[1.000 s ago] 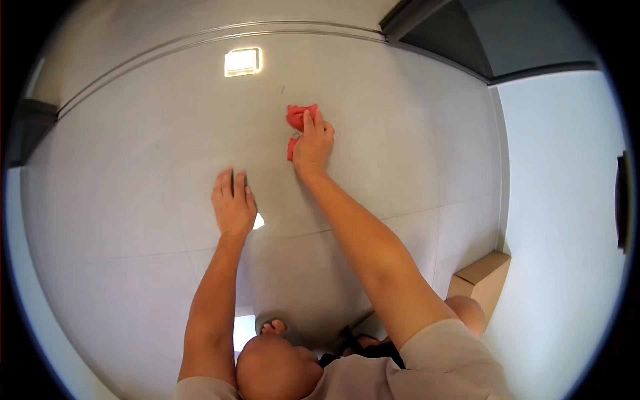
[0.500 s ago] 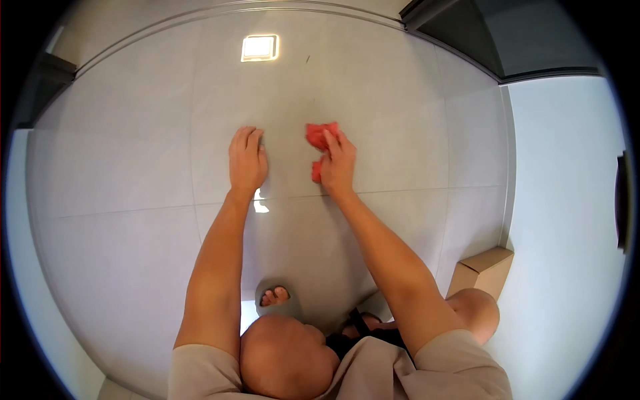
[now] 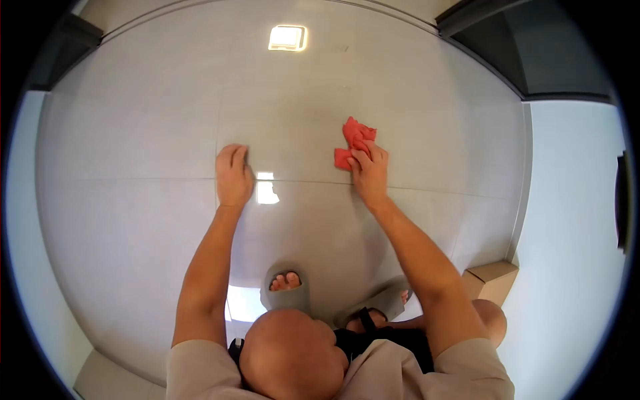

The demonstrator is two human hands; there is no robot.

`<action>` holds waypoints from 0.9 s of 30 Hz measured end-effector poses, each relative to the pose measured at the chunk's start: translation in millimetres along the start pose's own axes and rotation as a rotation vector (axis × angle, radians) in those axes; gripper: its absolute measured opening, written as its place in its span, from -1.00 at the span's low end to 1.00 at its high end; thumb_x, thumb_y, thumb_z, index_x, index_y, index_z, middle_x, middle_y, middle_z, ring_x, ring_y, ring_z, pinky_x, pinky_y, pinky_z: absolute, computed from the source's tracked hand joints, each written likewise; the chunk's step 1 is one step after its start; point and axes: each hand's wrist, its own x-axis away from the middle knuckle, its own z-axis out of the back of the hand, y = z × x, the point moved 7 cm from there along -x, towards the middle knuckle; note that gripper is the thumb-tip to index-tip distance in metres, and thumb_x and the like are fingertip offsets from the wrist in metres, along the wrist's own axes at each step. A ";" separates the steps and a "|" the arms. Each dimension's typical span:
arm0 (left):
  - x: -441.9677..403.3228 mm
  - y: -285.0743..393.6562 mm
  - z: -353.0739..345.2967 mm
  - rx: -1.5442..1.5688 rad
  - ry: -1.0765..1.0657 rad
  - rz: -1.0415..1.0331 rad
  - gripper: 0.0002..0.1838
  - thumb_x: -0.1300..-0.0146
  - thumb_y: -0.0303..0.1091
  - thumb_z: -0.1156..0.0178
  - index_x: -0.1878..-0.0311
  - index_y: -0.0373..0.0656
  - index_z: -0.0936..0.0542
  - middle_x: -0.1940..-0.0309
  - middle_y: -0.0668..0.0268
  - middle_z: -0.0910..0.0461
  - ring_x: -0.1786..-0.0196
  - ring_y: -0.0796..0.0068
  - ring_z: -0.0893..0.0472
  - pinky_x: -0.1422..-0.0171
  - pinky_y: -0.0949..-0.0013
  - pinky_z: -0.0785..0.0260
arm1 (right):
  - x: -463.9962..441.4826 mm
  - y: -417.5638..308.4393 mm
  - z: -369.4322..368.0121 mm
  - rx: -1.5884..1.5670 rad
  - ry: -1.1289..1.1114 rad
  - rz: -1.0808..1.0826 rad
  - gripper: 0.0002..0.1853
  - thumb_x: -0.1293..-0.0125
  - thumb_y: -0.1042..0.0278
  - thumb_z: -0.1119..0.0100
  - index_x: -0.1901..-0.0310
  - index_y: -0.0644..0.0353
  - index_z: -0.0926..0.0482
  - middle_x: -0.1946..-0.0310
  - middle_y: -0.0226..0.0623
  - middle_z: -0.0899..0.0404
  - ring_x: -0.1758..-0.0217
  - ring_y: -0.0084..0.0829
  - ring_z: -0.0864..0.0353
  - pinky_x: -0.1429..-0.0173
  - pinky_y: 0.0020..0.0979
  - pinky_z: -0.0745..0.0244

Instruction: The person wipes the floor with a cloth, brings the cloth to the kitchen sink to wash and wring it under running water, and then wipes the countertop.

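Note:
A crumpled red cloth lies against the glossy tiled floor, with one flap sticking out to the left. My right hand has its fingers closed on the cloth's near part. Farther left, my left hand rests on the floor with fingers bent and pointing forward. It holds nothing that I can see, though its palm side is hidden. Both arms reach forward past my knee.
My slippered feet are on the tiles below my hands. A cardboard box stands by the right wall. Dark frames border the far right. Bright light reflects off the floor.
The view has shifted. My right hand and the red cloth have moved right in view and slightly nearer me; the left hand also appears nearer. More of both slippers shows.

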 end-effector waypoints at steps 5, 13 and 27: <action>-1.1 -1.0 3.1 -0.034 0.007 -0.047 -0.61 -0.15 -0.70 -0.20 -0.06 -0.23 -0.66 -0.17 0.06 -0.58 -0.25 -0.06 -0.54 -0.38 0.04 -0.44 | -48.4 -58.5 -32.6 0.011 0.052 -0.151 -0.75 -0.35 0.28 -0.46 -0.01 0.12 -0.76 -0.29 -0.06 -0.51 -0.28 0.07 -0.42 -0.31 -0.03 -0.49; -13.0 80.1 -30.5 0.110 -0.117 -0.133 -0.27 -0.16 -0.42 -0.34 -0.48 -0.13 -0.47 -0.39 0.02 -0.49 -0.46 -0.19 -0.43 -0.49 -0.13 -0.28 | -21.2 -43.3 -8.1 -0.165 -0.015 -0.443 -0.66 -0.46 0.10 -0.37 -0.07 0.18 -0.76 0.02 -0.09 -0.49 -0.06 -0.11 -0.57 -0.16 -0.16 -0.55; 52.0 108.9 -19.5 -0.008 -0.345 -0.398 -0.55 -0.15 -0.46 -0.35 -0.17 -0.06 -0.70 -0.02 0.24 -0.63 -0.03 0.13 -0.61 -0.13 0.04 -0.50 | 36.7 -98.2 33.3 0.129 -0.020 0.050 -0.59 -0.25 0.08 -0.56 -0.04 0.10 -0.77 -0.14 -0.12 -0.54 -0.08 -0.10 -0.58 -0.12 -0.10 -0.58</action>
